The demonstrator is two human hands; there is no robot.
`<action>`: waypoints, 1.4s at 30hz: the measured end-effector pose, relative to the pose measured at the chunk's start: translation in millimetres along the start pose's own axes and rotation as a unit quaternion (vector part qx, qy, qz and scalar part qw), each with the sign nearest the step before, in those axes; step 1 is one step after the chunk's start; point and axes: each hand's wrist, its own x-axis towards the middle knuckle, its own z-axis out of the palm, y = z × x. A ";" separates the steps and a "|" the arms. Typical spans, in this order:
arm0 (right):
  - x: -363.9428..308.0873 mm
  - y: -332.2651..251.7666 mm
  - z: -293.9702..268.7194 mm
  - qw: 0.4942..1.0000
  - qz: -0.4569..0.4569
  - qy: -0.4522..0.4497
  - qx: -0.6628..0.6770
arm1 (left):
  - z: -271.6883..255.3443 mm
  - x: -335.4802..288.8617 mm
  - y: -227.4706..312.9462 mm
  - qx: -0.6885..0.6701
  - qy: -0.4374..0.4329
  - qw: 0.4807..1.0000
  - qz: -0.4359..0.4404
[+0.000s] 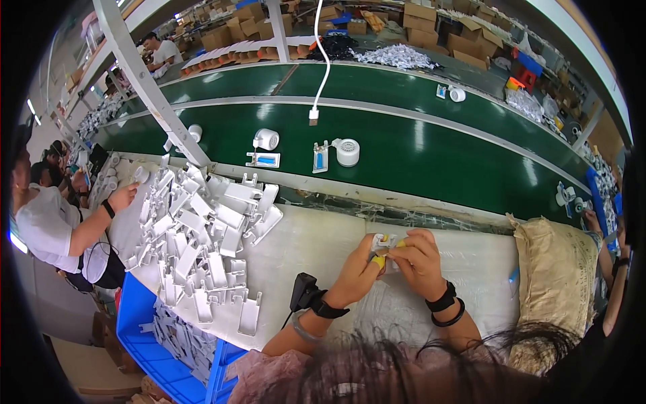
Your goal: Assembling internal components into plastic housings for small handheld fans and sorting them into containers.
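A: Start at the left. What's there?

B: A co-worker [50, 225] in a white top stands at the far left, one hand by the edge of a loose heap [219, 269] of white parts on the table [316, 236]. A blue bin [132, 313] sits at the near left, with more parts in it.

A: Could the heap cause trouble?

B: Perhaps. Parts lie tangled up to the near edge, so a knock from a sleeve could send some into the bin or off the table.

A: Further right?

B: On the far side, a green belt [437, 161] carries small units with round white heads. A white cable [324, 60] hangs above it.

A: And the wearer's hands?

B: Right of the heap, over the table. The left hand [356, 275] grips a small white piece [383, 240]; the right hand [418, 264] pinches at its right side. Yellow shows at some fingertips. The fingers hide much of the piece.

A: What might go wrong there?

B: With so small a hold, it could slip and drop, or crack if pressed askew.

A: Last, the right?

B: A tan sack [555, 269] rests on the table's right end.
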 end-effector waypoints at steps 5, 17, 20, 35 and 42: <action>2.7 -4.0 1.3 1.000 -0.004 0.004 0.002 | -3.7 -1.8 2.2 0.039 -0.007 0.999 0.004; 5.2 -7.9 5.9 1.000 0.001 0.006 0.000 | -8.7 -4.9 2.8 0.014 -0.004 1.000 0.013; 4.3 -8.1 5.5 1.000 0.018 0.006 0.000 | -9.3 -5.7 1.8 -0.063 -0.029 0.997 0.025; 9.9 -16.5 6.7 1.000 0.024 -0.003 0.012 | -4.3 -10.2 0.2 0.043 0.034 0.998 0.028; 11.0 -22.1 8.9 1.000 0.016 -0.003 0.016 | -2.0 -11.3 -0.1 0.060 0.072 0.995 0.037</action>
